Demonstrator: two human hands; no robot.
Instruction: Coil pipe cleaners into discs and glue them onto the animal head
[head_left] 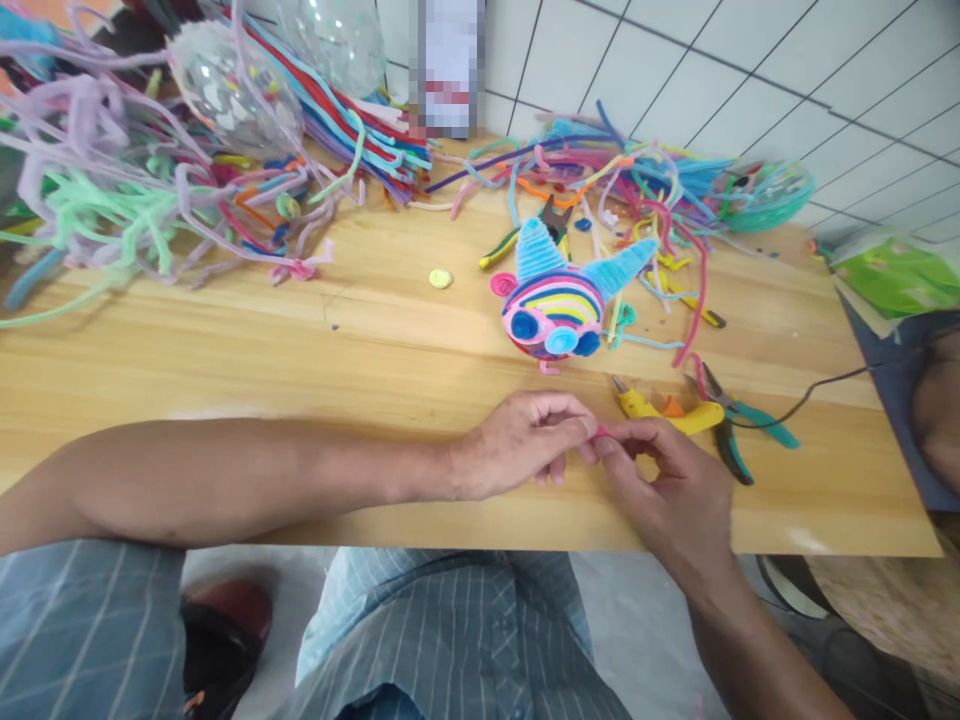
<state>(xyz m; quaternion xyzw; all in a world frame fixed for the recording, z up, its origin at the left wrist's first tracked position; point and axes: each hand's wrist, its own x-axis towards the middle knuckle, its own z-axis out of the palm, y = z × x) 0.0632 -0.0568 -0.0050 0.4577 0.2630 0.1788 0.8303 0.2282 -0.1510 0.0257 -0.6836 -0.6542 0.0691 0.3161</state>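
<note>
A small pink piece of pipe cleaner [601, 433] is pinched between the fingertips of both my hands, just above the table's front half. My left hand [517, 440] reaches in from the left, its fingers curled and thumb pressed on the piece. From the right, my right hand [671, 490] grips the same piece between thumb and forefinger. Most of the piece is hidden by fingers. Beyond them stands a round striped pipe-cleaner figure [559, 298] with two light-blue horns, a pink ear coil and blue discs on its front. A pale yellow coil [440, 279] lies left of it.
Yellow hot glue gun [660, 408] and teal-handled pliers [757, 420] lie beside my right hand. Yellow-handled cutters [555, 217] sit behind the figure. Heaps of pipe cleaners [112, 190] fill the back left; more lie along the tiled wall [675, 70]. A person's arm shows at right.
</note>
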